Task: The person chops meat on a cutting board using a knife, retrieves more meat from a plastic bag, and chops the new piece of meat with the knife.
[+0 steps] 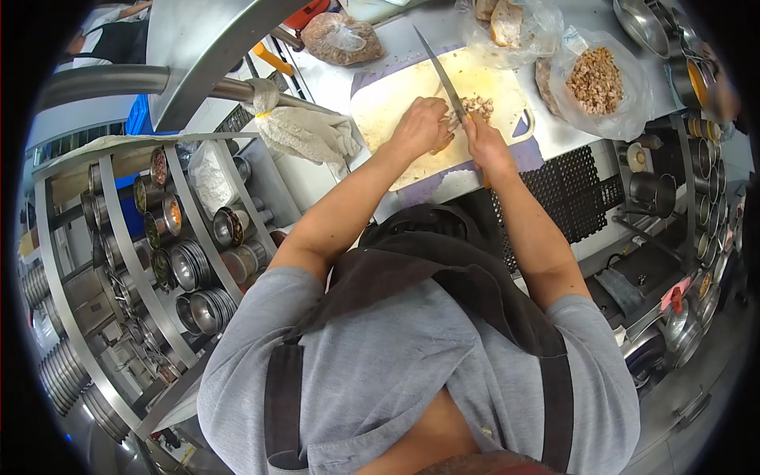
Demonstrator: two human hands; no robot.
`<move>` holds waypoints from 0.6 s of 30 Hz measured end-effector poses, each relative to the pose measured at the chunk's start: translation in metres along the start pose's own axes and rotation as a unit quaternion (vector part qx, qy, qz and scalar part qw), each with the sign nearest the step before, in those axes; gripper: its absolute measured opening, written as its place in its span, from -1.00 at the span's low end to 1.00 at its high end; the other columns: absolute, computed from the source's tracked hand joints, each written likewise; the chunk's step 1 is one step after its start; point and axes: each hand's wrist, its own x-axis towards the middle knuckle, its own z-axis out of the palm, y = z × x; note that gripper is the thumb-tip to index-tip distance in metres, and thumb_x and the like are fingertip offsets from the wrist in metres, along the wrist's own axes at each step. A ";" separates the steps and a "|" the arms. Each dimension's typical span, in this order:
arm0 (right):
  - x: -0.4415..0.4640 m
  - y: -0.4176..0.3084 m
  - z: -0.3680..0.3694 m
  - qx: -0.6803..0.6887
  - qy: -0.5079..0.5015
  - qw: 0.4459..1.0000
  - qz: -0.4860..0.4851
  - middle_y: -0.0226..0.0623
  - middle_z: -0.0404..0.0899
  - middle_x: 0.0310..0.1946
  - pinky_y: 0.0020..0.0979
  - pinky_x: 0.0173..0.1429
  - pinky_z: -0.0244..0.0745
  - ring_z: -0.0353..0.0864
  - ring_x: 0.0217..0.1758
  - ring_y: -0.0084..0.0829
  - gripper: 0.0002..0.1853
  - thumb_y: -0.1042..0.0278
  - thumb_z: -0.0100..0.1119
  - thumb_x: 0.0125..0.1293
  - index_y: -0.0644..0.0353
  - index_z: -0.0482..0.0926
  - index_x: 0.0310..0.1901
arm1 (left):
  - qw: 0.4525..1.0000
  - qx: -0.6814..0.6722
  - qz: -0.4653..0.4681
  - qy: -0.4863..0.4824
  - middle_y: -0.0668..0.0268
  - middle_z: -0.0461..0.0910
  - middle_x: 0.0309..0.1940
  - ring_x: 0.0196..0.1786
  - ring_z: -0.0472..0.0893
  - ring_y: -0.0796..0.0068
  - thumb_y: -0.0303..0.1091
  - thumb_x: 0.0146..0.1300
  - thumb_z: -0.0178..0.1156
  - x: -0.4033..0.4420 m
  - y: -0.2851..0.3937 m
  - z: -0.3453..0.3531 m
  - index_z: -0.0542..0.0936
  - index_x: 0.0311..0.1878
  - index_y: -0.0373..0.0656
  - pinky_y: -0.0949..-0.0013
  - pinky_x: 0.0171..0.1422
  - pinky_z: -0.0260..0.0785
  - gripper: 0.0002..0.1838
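My right hand (487, 144) is closed around the handle of a long kitchen knife (439, 65), whose blade points up and to the left over the cutting board. My left hand (422, 128) presses down on the board left of the blade, fingers curled over a browned chunk of food (443, 147) that they mostly hide. Small chopped pieces (480, 105) lie just beyond the knife, near my right hand. Underneath is a pale yellowish cutting board (380, 115) with a handle slot at its right end, resting on a purple cloth (424, 190).
An open plastic bag of diced food (595, 81) stands right of the board. Behind it is a bag with browned chunks (507, 24). A tied bag of brown bits (342, 38) sits back left. A white towel (305, 131) hangs from a rail. Metal bowls (641, 28) are at far right.
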 end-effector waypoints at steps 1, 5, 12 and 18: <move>-0.006 0.000 -0.004 0.024 -0.028 0.999 0.025 0.26 0.61 -0.23 0.11 0.03 0.42 0.58 -0.07 0.24 -0.56 0.00 -0.24 0.55 0.26 0.44 0.00 | 1.000 0.000 -0.004 0.001 0.04 0.65 -0.25 -0.08 0.58 0.00 -0.42 0.11 0.22 -0.001 -0.002 -0.004 0.65 -0.25 -0.25 0.12 0.11 0.43 -0.84; -0.012 0.009 -0.004 0.026 -0.047 0.998 0.036 0.29 0.60 -0.20 0.11 0.04 0.39 0.56 -0.04 0.24 -0.55 -0.01 -0.23 0.55 0.25 0.46 0.01 | 0.994 0.022 -0.102 -0.015 0.08 0.68 -0.18 -0.04 0.59 0.01 -0.33 0.13 0.25 0.020 -0.013 -0.011 0.70 -0.20 -0.20 0.11 0.14 0.44 -0.79; -0.034 0.025 -0.018 0.027 -0.021 0.998 0.052 0.24 0.61 -0.23 0.12 -0.03 0.41 0.58 -0.11 0.24 -0.57 -0.01 -0.22 0.54 0.22 0.47 0.01 | 0.993 0.053 -0.071 -0.082 0.10 0.69 -0.24 -0.10 0.59 0.06 -0.41 0.17 0.15 0.037 -0.013 0.021 0.73 -0.23 -0.19 0.14 0.12 0.46 -0.81; -0.046 0.027 -0.029 0.013 0.036 0.999 0.038 0.18 0.63 -0.32 0.09 -0.15 0.44 0.60 -0.22 0.23 -0.61 0.02 -0.16 0.53 0.17 0.49 0.03 | 0.993 0.021 -0.037 -0.112 0.09 0.69 -0.21 -0.10 0.60 0.07 -0.42 0.19 0.14 0.032 -0.007 0.014 0.73 -0.18 -0.19 0.16 0.12 0.46 -0.78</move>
